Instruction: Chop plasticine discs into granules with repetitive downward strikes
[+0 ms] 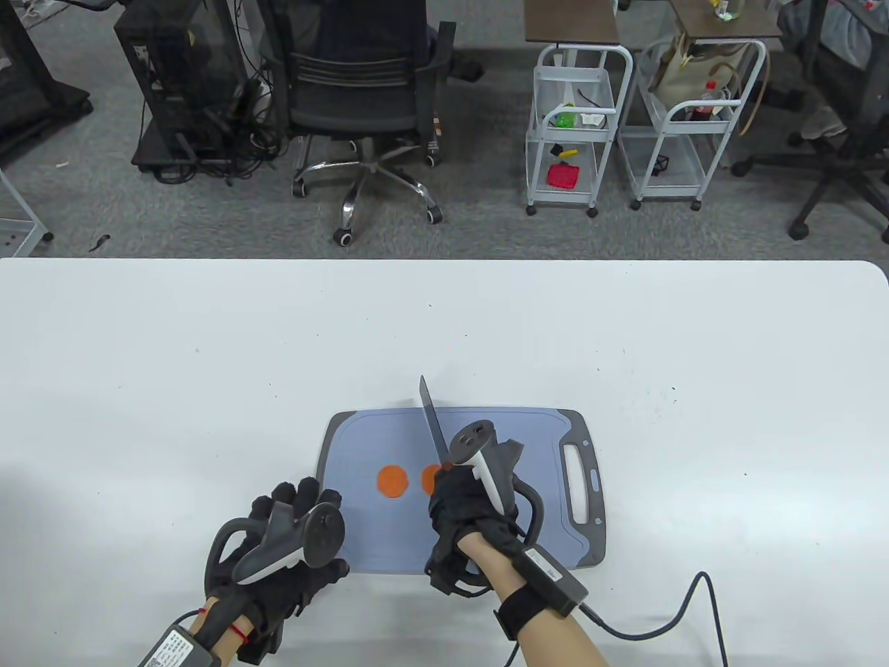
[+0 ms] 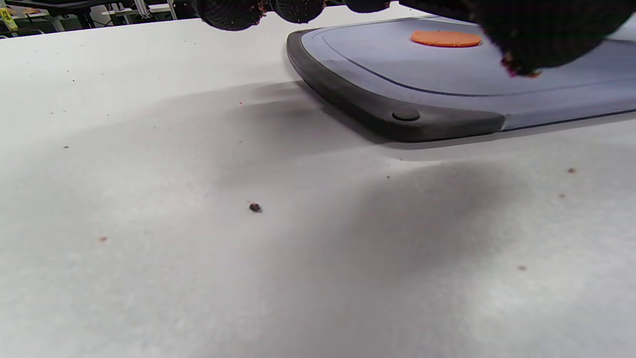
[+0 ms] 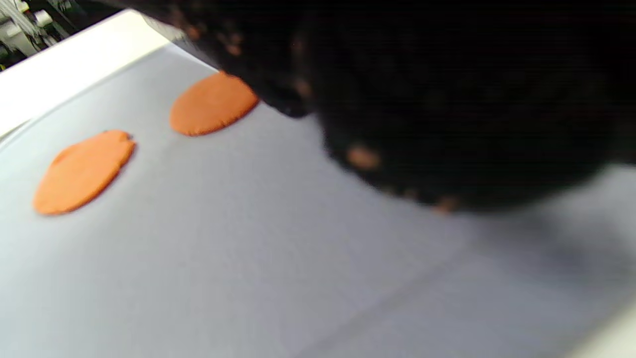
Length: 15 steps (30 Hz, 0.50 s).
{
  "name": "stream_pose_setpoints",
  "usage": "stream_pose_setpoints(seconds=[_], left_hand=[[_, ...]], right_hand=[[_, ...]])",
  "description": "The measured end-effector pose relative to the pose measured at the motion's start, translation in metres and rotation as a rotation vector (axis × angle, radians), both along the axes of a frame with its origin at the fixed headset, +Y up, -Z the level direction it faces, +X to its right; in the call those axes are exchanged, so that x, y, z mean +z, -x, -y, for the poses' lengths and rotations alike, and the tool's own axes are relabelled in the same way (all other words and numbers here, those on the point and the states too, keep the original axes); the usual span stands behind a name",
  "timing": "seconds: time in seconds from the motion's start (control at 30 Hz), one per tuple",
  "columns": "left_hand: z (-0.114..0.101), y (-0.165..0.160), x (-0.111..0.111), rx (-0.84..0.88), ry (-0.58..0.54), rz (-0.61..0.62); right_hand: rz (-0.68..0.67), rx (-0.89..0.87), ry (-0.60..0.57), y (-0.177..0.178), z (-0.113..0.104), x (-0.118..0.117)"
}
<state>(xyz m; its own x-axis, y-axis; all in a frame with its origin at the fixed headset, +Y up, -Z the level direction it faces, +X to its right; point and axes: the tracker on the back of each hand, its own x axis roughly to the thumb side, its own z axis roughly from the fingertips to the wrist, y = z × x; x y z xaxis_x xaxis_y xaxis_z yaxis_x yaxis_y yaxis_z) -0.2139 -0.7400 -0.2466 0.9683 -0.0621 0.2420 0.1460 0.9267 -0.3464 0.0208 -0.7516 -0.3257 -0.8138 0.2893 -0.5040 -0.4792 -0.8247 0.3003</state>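
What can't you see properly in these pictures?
- Knife handle: table view, wrapped inside the right hand.
- Right orange disc: table view, partly behind that hand and the blade.
- Left hand fingers: left wrist view, cut off by the top edge.
- Right wrist view: blurred, dark glove fills it.

Right hand [image 1: 464, 511] fisted and raised, left hand [image 1: 292, 538] low, fingers spread (both gloved).

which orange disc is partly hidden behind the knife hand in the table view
The right-hand disc: the right hand gripping the knife covers its right edge. The left disc lies fully in view on the cutting board.
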Motion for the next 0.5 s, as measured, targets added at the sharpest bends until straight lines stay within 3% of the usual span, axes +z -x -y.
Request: stream_pose_setpoints(seconds=[0.13, 0.27, 0.4, 0.47, 0.5], left_hand=[[0.001, 0.000, 0.002, 0.021, 0.026, -0.009], [-0.003, 0.000, 0.002, 0.021, 0.002, 0.002], [-0.001, 0.001, 0.000, 0.003, 0.007, -0.009], [0.000, 0.000, -0.001, 0.001, 0.012, -0.004], [0.001, 0.000, -0.001, 0.002, 0.014, -0.004]], right_hand=[[-0.041, 0.074, 0.063, 0.008, -0.009, -0.018], [-0.068, 0.084, 0.170, 0.005, -0.030, -0.012], [-0.043, 0.056, 0.106, 0.008, -0.010, 0.007], [-0.021, 0.093, -0.065, 0.014, -0.002, 0.006], [-0.011, 0.076, -0.026, 0.017, -0.003, 0.000]])
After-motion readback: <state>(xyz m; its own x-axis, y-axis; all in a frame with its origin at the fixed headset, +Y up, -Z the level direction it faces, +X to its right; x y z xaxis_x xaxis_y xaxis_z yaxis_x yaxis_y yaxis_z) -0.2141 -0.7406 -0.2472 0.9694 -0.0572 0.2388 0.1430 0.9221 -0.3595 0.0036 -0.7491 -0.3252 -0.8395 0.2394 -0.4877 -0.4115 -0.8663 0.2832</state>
